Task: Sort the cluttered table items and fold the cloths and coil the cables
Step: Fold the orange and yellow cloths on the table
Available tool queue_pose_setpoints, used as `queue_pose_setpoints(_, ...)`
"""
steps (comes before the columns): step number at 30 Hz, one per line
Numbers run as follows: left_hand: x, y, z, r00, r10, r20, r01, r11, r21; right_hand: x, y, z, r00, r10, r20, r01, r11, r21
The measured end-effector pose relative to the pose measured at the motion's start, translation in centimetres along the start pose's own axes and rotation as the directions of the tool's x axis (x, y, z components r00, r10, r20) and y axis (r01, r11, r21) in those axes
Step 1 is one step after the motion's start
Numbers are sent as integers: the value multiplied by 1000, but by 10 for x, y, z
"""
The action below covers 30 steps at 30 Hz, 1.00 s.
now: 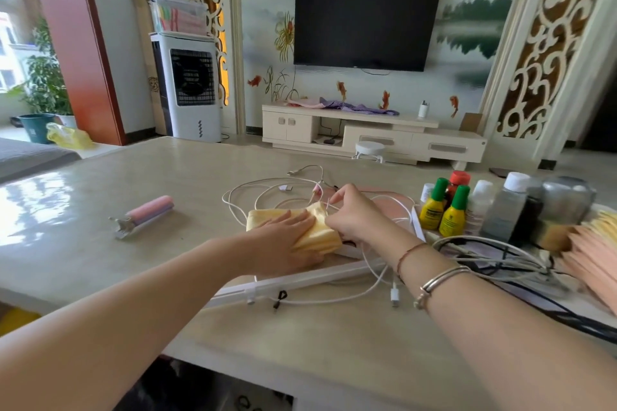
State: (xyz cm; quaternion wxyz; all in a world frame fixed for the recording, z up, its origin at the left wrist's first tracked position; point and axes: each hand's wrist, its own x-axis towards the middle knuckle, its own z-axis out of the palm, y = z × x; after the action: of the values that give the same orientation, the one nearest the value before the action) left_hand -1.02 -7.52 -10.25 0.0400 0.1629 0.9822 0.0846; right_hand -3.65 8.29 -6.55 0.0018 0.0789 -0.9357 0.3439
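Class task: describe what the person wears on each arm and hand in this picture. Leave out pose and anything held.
Both forearms are bare, with no sleeves in view. The left hand shows no jewellery. Behind the right hand, the wrist carries a thin red string bracelet and, further up the forearm, silver metal bangles.

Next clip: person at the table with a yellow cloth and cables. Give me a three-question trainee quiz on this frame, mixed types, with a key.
1. True or false: the left hand lies flat on the yellow cloth.
2. What does the right hand do? A. pinches the cloth's far edge B. lifts a bottle C. holds the pink roller
3. Fill in: the two yellow bottles have ___ caps.

Key: 1 true; 2 A; 3 green. The white cables lie loose around the cloth, not yet coiled, and the pink roller sits apart on the table, to the left.
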Motion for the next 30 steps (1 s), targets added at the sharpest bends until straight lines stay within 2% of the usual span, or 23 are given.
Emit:
queue_pose_setpoints(1,1,3,0,999,38,-27,-39,999,-24,-1,0,-3,1000,26,-8,-25,990,138)
queue_pose_setpoints(3,1,14,-5,985,111,-129,-120,990,-71,-5,1,-12,999,43,-21,-30,901,433)
queue_pose_setpoints(5,0,31,-16,960,109,-257,-151,977,-149,-9,1,-26,997,-6,-82,57,776,628)
queue_pose_setpoints(7,-2,51,-31,924,31,-381,-139,956,-259,-14,2,-43,984,-58,-166,160,690,706)
queue_pose_setpoints(9,-7,74,-46,905,-107,-411,-122,862,-493,-18,9,-59,970,-69,-232,218,666,713)
queue_pose_setpoints(10,-9,84,-53,912,-170,-373,-122,757,-642,-21,15,-66,962,-62,-266,236,682,692)
queue_pose_setpoints(12,-13,106,-63,963,-195,-186,-93,408,-908,-30,30,-81,946,-35,-322,239,745,623)
queue_pose_setpoints(14,-14,130,-70,992,-127,-22,-16,49,-999,-42,49,-96,948,12,-317,184,794,580)
queue_pose_setpoints(15,-9,143,-68,994,-105,22,13,-79,-997,-49,62,-105,957,51,-285,129,805,579)
queue_pose_setpoints(16,-3,153,-66,994,-99,40,24,-151,-988,-53,72,-111,965,92,-247,73,806,588)
queue_pose_setpoints(18,10,181,-56,995,-75,71,57,-171,-984,-65,96,-127,958,180,-225,-23,826,564)
queue_pose_setpoints(21,28,220,-39,994,29,106,108,-92,-990,-81,122,-159,920,237,-312,-104,915,389)
queue_pose_setpoints(23,40,248,-32,989,74,126,132,-77,-988,-94,141,-187,899,242,-364,-122,939,321)
queue_pose_setpoints(27,66,288,-32,992,80,96,98,-22,-995,-112,174,-234,866,274,-417,-164,946,281)
queue_pose_setpoints(30,80,317,-34,994,98,56,58,-17,-998,-121,190,-263,827,314,-466,-229,946,232)
